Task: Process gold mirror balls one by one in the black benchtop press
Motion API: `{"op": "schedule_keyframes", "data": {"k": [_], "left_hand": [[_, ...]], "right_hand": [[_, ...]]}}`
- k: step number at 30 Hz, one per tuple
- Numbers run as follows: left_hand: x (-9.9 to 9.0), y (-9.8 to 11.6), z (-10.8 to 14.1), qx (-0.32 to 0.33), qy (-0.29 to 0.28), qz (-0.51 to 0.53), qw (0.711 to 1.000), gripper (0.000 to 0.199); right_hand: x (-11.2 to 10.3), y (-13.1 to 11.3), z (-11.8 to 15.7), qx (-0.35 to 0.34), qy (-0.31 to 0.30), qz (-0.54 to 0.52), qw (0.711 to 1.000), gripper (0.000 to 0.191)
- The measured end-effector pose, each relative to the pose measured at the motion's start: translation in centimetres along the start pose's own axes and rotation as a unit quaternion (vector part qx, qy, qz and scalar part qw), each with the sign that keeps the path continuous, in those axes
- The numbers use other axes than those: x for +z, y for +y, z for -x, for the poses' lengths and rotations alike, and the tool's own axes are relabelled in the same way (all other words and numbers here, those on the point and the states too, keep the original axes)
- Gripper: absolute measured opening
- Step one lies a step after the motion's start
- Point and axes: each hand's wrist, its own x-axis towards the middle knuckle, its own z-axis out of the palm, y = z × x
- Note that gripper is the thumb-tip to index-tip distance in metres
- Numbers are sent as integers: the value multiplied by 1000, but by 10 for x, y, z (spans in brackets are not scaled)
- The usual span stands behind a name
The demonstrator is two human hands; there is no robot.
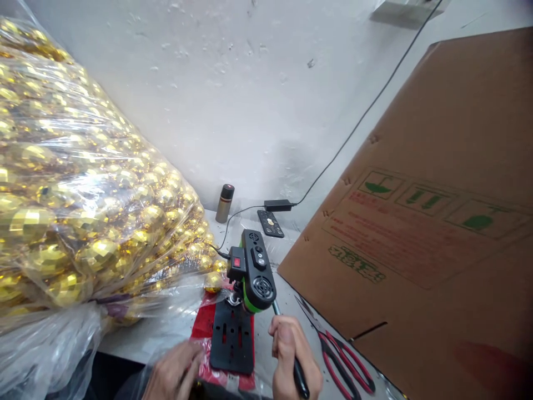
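My right hand [293,358] is wrapped round the black handle of a lever [300,379], whose metal rod reaches up to a black and green machine [256,272]. The machine has a red switch and stands over a slotted black base plate [232,339]. Beneath the plate lies a red plastic sheet [204,319]. My left hand [175,369] is at the lower left, beside the sheet's edge, with its fingers bent; what they hold, if anything, is hidden. One gold ball [213,282] sits left of the machine.
A big clear bag of gold balls [100,222] fills the left. Red-handled scissors [337,355] lie on the right, beside a large cardboard box [416,222]. At the back are a spray can [225,204], a phone [270,223] and a black adapter [278,205] with its cable.
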Motion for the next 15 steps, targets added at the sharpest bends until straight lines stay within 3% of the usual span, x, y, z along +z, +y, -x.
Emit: {"op": "schedule_keyframes", "data": {"k": [2,4,6,10,15], "left_hand": [[-7,-8,-42,0,76,-48,996,31],[-8,-14,-80,-9,100,-106,989,33],[-6,-16,-111,-35,55,-137,988,30],[4,-8,-151,-107,-106,-92,984,34],[15,0,-167,-160,-127,-45,978,32]], "right_hand": [[3,-4,2,48,24,-5,999,35],[5,-5,4,75,41,-13,996,36],[4,-3,5,55,27,-20,998,35],[-1,4,4,0,-10,-12,1000,30],[-3,4,2,-10,-16,4,1000,30]]}}
